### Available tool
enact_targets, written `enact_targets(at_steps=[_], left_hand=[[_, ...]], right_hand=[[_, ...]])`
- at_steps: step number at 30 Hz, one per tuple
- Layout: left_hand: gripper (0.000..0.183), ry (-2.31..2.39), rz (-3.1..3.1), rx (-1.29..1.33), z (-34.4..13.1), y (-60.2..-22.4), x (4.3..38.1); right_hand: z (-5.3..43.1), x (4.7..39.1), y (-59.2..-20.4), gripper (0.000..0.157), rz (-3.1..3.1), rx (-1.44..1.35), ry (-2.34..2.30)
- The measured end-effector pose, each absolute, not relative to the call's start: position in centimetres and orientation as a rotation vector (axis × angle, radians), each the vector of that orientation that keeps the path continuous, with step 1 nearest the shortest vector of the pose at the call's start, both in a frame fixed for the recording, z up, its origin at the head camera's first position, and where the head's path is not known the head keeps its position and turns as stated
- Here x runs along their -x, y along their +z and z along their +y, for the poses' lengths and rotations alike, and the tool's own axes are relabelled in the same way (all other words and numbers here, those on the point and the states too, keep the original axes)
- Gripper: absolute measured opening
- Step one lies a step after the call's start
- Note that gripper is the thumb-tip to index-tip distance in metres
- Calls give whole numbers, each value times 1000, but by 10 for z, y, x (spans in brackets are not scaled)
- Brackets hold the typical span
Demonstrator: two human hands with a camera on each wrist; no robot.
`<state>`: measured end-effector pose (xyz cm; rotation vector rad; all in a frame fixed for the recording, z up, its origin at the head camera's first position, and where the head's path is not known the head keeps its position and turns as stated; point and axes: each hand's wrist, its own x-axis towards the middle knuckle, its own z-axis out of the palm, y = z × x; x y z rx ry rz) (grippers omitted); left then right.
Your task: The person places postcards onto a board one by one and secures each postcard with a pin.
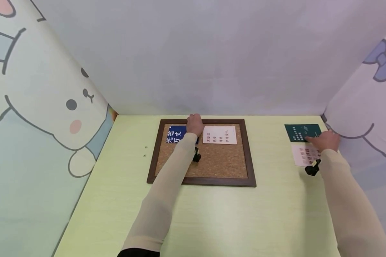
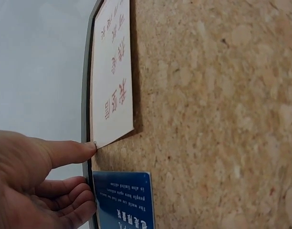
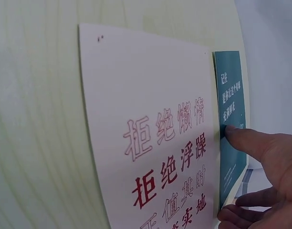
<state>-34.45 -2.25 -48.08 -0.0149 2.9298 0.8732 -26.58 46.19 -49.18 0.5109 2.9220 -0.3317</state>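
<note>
My left hand (image 1: 194, 124) is at the far edge of a brown-framed cork board (image 1: 222, 162). In the left wrist view its straight thumb presses the near corner of a white card (image 2: 111, 86) with red writing, where a tiny pale spot shows at the thumb tip. The other fingers are bent beside the frame, next to a blue card (image 2: 124, 195) with white writing. At the table's right, my right hand (image 1: 327, 140) rests its thumb on a dark green card (image 3: 232, 90), fingers bent by its edge. A pink-white card (image 3: 151, 81) with red characters lies beside the green one.
The pale yellow-green table (image 1: 212, 217) meets a plain back wall (image 1: 212, 64) and side walls with cartoon figures. Two small dark specks lie on the table left of the board. A black wrist camera (image 1: 312, 168) hangs over the pink-white card.
</note>
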Motion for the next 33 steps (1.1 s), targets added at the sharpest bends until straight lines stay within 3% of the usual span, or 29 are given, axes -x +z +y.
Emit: enact_targets(at_steps=[17, 33], left_hand=[[22, 856, 2924, 7, -23, -487, 348], [24, 876, 2928, -1, -24, -484, 345]], right_hand=[[466, 274, -493, 84, 2827, -729, -340], [465, 263, -482, 51, 2916, -771, -464]])
